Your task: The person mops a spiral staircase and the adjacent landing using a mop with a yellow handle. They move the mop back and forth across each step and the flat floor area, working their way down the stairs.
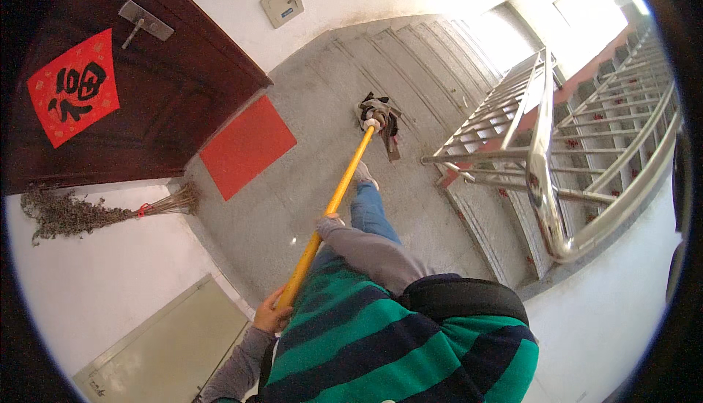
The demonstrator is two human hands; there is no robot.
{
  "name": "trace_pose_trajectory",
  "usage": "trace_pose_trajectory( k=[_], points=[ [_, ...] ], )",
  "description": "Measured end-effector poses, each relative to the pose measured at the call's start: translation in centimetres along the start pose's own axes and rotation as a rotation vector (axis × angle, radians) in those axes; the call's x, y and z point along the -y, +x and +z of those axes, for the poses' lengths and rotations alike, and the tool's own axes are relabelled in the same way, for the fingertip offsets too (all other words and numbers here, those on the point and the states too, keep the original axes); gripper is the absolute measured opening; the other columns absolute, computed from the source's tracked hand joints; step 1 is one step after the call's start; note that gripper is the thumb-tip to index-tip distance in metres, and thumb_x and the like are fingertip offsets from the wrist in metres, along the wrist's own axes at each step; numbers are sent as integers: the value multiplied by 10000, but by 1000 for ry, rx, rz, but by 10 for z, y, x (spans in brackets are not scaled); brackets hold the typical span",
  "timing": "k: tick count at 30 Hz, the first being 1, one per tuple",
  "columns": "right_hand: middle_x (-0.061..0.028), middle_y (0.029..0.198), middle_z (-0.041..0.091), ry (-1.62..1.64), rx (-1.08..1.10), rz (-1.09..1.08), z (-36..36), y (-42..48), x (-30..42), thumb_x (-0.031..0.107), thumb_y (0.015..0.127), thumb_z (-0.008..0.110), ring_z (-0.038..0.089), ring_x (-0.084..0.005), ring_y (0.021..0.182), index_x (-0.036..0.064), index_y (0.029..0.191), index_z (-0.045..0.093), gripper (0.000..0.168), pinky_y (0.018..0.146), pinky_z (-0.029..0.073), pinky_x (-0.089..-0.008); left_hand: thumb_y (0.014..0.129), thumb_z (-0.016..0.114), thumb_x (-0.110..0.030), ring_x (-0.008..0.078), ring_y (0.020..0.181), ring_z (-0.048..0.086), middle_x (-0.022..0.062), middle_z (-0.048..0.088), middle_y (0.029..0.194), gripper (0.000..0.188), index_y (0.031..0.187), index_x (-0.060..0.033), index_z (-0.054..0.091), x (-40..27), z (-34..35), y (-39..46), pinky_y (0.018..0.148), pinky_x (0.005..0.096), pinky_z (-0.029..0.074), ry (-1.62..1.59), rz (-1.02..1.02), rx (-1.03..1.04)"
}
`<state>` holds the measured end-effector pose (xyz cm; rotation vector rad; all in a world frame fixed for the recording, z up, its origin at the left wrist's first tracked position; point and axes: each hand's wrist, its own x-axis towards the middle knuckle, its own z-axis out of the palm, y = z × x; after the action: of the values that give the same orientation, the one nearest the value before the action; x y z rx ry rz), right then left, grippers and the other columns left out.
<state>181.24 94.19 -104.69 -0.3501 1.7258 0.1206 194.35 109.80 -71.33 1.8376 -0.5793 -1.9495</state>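
Note:
Both my hands are on the yellow handle (pixel 343 180) of a mop, which slants away from my body. My left hand (pixel 269 311) grips it near its upper end, close to my waist. Farther down the shaft, my right hand (pixel 330 220) is closed around it, mostly hidden by its grey sleeve. The mop head (pixel 384 115), made of dark and grey-brown cloth strips, lies on the grey landing floor (pixel 307 123) by the edge of the stairs. A white collar joins the handle to the cloth.
A red mat (pixel 250 147) lies before a dark door (pixel 181 57). A dried plant bundle (pixel 110 213) leans on the wall. Steps (pixel 417 68) run away beyond the mop. Metal railings (pixel 541 150) and more stairs (pixel 494 227) are at the right. My shoe (pixel 363 174) is near the mop head.

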Motion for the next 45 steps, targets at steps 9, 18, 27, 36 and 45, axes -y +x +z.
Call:
trace_pose_trajectory(
  k=[9,18,27,36,45],
  points=[
    [-107,1011,553,-257,-134,-134,-61,7,156,334,834,597,559,-244,925,89,1124,444,409,788,482,-388,806,636,-62,118,620,543,72,609,938,618,1359,-124,368,-68,63,90,515,230,439,-288,-49,-151],
    [-146,959,596,-389,-44,-492,-165,76,286,347,883,490,613,-223,860,48,1043,505,340,690,520,-395,832,542,-4,94,461,423,39,511,731,642,1387,-224,306,-174,135,207,383,222,361,-858,-101,-52],
    [-178,932,596,-657,13,-311,-130,125,225,288,869,528,644,-310,760,75,1127,436,347,612,550,-449,832,529,0,85,456,404,38,477,689,712,1435,-201,206,-106,156,165,386,220,333,-787,-31,-80],
    [-238,969,588,-328,299,244,-83,29,-77,381,855,528,634,-423,768,41,1109,468,428,546,502,-624,844,543,-55,88,470,418,-9,496,722,694,1437,-173,202,137,203,-21,397,223,341,-710,27,-161],
    [-212,931,593,-600,629,537,-48,-114,-329,345,845,556,632,-395,772,42,1075,486,387,571,514,-581,852,614,-233,137,389,501,43,535,523,743,1443,-137,172,210,244,-278,398,309,443,-12,-427,-249]
  ],
)
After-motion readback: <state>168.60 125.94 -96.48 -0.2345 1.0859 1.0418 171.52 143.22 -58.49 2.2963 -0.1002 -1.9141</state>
